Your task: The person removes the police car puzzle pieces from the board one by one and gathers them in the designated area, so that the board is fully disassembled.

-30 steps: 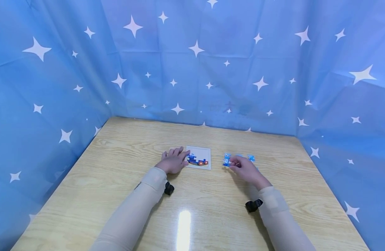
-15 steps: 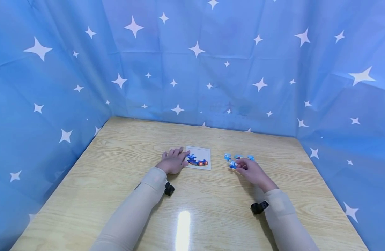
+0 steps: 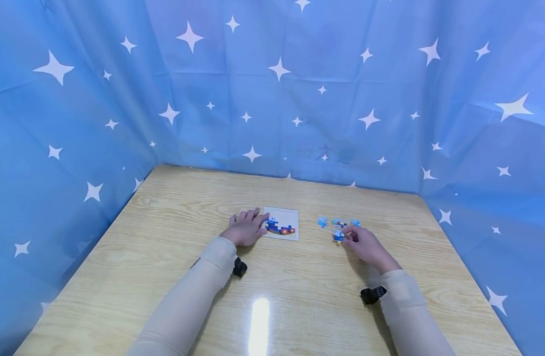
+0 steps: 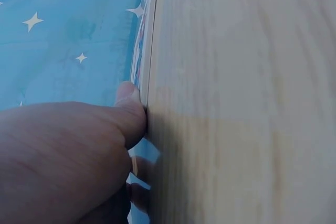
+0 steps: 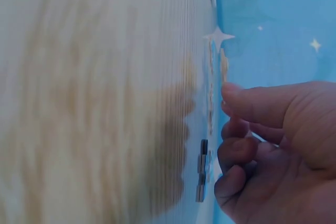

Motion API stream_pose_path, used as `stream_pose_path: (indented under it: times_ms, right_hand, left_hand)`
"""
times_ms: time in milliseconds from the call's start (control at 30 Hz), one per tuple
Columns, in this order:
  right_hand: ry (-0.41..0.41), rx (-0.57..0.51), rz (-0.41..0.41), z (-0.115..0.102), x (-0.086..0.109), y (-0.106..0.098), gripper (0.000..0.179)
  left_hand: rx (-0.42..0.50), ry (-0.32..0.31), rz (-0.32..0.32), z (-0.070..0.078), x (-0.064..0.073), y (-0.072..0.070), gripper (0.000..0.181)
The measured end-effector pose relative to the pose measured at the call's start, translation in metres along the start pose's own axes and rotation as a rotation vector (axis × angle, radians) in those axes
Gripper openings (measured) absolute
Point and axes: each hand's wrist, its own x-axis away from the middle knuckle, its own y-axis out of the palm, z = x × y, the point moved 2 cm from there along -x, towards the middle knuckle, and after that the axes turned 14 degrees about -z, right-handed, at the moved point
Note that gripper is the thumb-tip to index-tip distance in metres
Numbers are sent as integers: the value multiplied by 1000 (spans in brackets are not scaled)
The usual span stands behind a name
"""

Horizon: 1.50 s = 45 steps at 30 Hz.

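Note:
Near the middle of the table a white-framed jigsaw board (image 3: 281,211) lies flat, with a blue and orange vehicle picture along its lower part. My left hand (image 3: 244,231) rests at the board's left side, fingers spread; in the left wrist view its thumb (image 4: 128,111) touches the board's edge. To the right, my right hand (image 3: 367,246) pinches a blue and white jigsaw piece (image 3: 338,236) between thumb and fingertips. That piece shows edge-on in the right wrist view, raised off the table. Just beyond lie loose jigsaw pieces (image 3: 322,222), some partly behind the right hand.
The wooden table (image 3: 201,198) runs back to a blue curtain (image 3: 254,99) with white stars, which also flanks it on both sides. A light reflection shines on the table's near part. Small dark wrist cameras (image 3: 372,295) sit on both wrists.
My right hand has drawn a jigsaw piece away from the group, rightward and slightly nearer me, uncovering more loose pieces behind it. The left hand and the board have stayed still.

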Motion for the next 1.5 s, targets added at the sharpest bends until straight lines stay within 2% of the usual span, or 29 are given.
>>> stream_pose_path:
  times_ms: [433,800,1233,1500]
  right_hand:
    - [32,40,-11,-2,2,1,28]
    - [81,87,-22,-5,3,1,29]
    - [72,117,-4,0,1,2,29]
    - [46,98,15,-6,0,1,33]
  left_hand:
    - [-16,3,19,-2,-3,2,59]
    - [11,19,13,-2,1,1,59]
    - [28,18,11,-2,1,1,58]
    - [26,9,8,-1,0,1,59]
